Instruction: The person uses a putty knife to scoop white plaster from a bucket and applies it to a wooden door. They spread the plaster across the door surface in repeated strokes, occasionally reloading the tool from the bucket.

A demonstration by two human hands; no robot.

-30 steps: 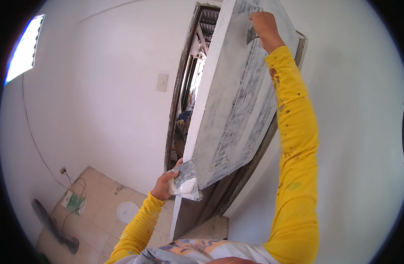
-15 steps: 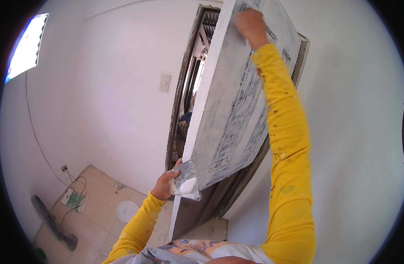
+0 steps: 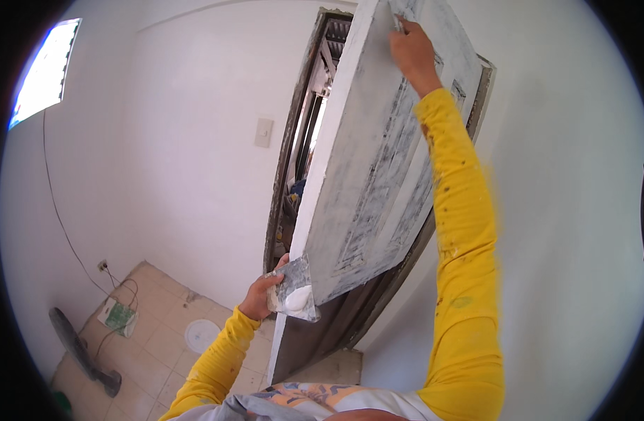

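My left hand (image 3: 257, 297) grips a thin, smeared flat plate (image 3: 283, 278) by its left edge, with fingers behind it and thumb in front. A lump of white putty (image 3: 298, 299) sits on the plate, beside the edge of the white and grey patchy panelled door (image 3: 336, 224). High up on the door, at the end of my outstretched arm, my right hand (image 3: 414, 55) is closed on a putty knife (image 3: 397, 23). Only a thin bit of its blade shows at my fingertips; the rest is hidden. White filler covers much of the door, with dark streaks around the panels.
A dark door frame (image 3: 284, 175) surrounds the partly open door. On the tiled floor (image 3: 150, 347) at the lower left are a round white lid (image 3: 203, 336), a green and white box (image 3: 117, 317) with cords, and a dark fan-like object (image 3: 83, 354). A light switch (image 3: 263, 132) is on the wall.
My right hand has moved a little down and to the right on the door, and its wrist has turned. My left hand with the plate has barely shifted.
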